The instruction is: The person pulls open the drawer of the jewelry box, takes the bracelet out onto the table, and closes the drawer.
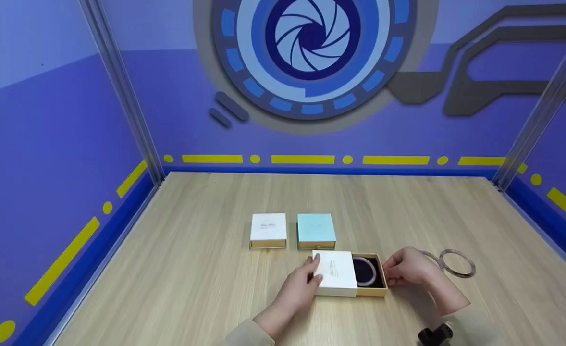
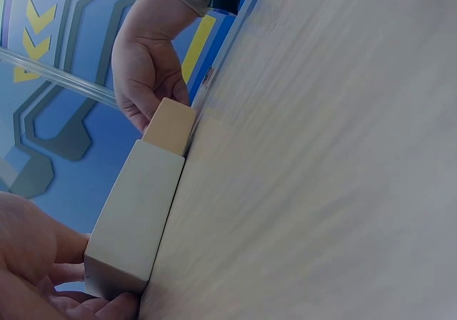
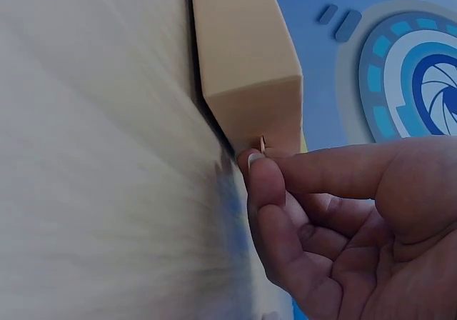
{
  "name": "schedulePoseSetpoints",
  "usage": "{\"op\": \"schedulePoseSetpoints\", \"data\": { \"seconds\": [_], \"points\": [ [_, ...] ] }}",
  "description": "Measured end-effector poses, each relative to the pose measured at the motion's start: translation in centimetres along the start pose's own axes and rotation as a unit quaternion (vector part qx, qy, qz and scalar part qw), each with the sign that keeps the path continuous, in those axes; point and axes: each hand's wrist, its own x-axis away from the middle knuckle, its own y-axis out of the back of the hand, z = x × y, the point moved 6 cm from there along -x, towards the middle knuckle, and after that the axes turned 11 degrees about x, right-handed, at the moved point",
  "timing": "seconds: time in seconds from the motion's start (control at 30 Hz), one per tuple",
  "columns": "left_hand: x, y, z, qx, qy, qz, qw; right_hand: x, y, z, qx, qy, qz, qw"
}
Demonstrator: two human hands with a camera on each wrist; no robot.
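A white jewelry box sleeve [image 1: 333,283] lies on the table with its tan drawer [image 1: 373,291] pulled partly out to the right. Inside, a pale purple bangle [image 1: 374,272] rests on dark lining, its left part hidden under the sleeve. My left hand [image 1: 298,287] grips the sleeve's left end, thumb on top. At the drawer's front, my right hand [image 1: 410,266] pinches a small pull tab [image 3: 263,144] between thumb and finger. The drawer's tan side also shows in the left wrist view.
Behind the open box stand a closed white box [image 1: 268,227] and a closed mint-green box [image 1: 315,227]. Right of my right hand lies a bangle [image 1: 473,267], with another bangle [image 1: 431,254] partly hidden behind that hand. Blue panels [image 1: 302,146] border the wooden table [image 1: 206,206].
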Motion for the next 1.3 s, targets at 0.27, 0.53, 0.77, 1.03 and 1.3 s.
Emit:
{"op": "schedulePoseSetpoints", "data": {
  "seconds": [0.27, 0.53, 0.77, 1.03, 1.3],
  "points": [
    [-0.03, 0.0, 0.0, 0.006, 0.001, -0.001, 1.0, 0.21, 0.23, 0.02, 0.001, -0.001, 0.004, 1.0],
    [-0.02, 0.05, 0.04, 0.004, -0.004, 0.001, 1.0, 0.46, 0.36, 0.23, -0.007, -0.001, 0.005, 1.0],
    [-0.04, -0.01, 0.01, 0.005, -0.004, -0.001, 1.0, 0.57, 0.7, 0.07, 0.023, -0.013, -0.001, 0.9996],
    [-0.02, -0.03, 0.03, 0.007, 0.0, -0.002, 1.0, 0.56, 0.79, -0.16, 0.024, -0.022, -0.004, 0.9995],
    [0.0, -0.04, 0.03, 0.008, 0.001, -0.002, 1.0, 0.58, 0.91, -0.29, 0.023, -0.02, 0.0, 0.9995]
  ]
}}
